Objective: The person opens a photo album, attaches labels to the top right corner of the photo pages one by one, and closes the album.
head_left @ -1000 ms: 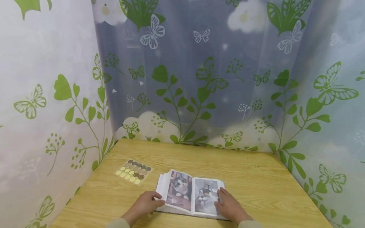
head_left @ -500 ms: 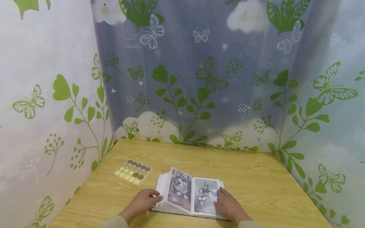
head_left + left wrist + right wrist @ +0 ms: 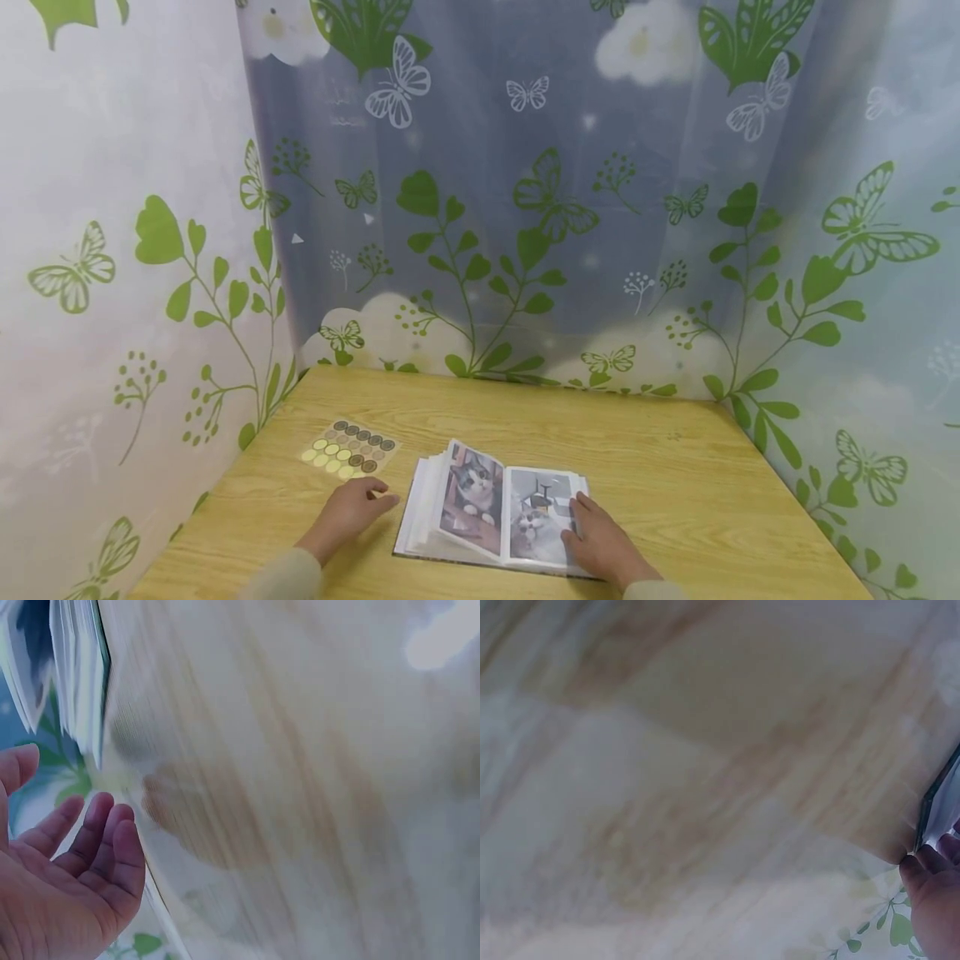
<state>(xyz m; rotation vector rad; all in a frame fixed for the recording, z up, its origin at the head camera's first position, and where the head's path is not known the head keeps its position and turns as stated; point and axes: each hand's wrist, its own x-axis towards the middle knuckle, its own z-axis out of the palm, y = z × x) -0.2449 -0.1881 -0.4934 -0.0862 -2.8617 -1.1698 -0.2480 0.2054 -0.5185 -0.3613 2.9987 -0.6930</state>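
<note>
The open photo book (image 3: pixel 504 521) lies face up on the yellow wooden bench (image 3: pixel 675 492), with a cat picture (image 3: pixel 472 498) on its left page and a second cat picture (image 3: pixel 537 515) on its right page. The right hand (image 3: pixel 606 542) has its grip on the book's right edge, bent around it, while the left hand (image 3: pixel 351 510) is just to the left of the book, near a sheet of little circles (image 3: pixel 348 450), its grip loose and softly curled, with nothing in it. Behind the bench hangs a leafy blue cloth (image 3: pixel 480 125).
</note>
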